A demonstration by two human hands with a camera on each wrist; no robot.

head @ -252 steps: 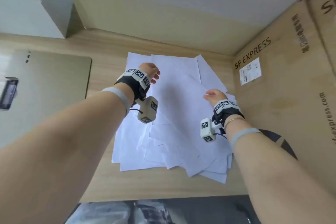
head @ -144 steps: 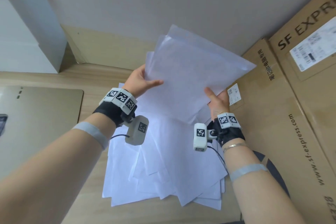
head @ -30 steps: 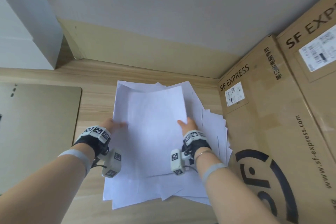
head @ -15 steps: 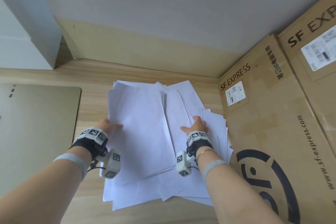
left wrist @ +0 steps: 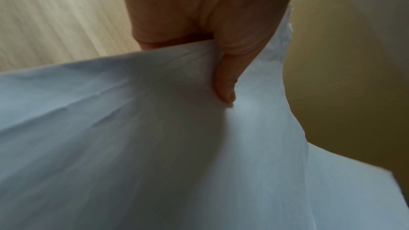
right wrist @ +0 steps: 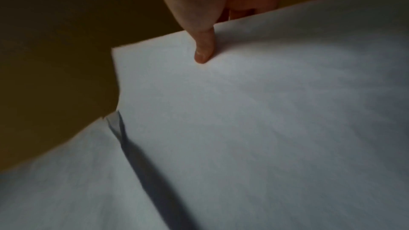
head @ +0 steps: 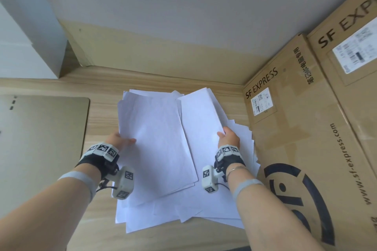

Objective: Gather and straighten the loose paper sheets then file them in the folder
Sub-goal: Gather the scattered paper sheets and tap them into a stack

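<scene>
Loose white paper sheets (head: 183,208) lie fanned out on the wooden desk (head: 102,120). My left hand (head: 126,140) pinches the left edge of a squared bundle of sheets (head: 157,144), thumb on top; the left wrist view shows the thumb (left wrist: 225,80) pressed onto the paper (left wrist: 155,146) with the other fingers hidden beneath. My right hand (head: 223,134) pinches the right edge of a separate sheet (head: 200,112) beside the bundle, thumb (right wrist: 203,48) on top of that sheet (right wrist: 265,120). A flat tan folder (head: 40,138) lies to the left.
Large SF Express cardboard boxes (head: 306,128) stand against the desk's right side, close to the paper. A white box (head: 24,36) sits at the back left, and a wall runs behind the desk. Bare wood shows between the folder and the sheets.
The right hand has let go of the bundle and taken hold of a separate sheet on the right, lifting it. The left hand keeps the bundle, shifted slightly left.
</scene>
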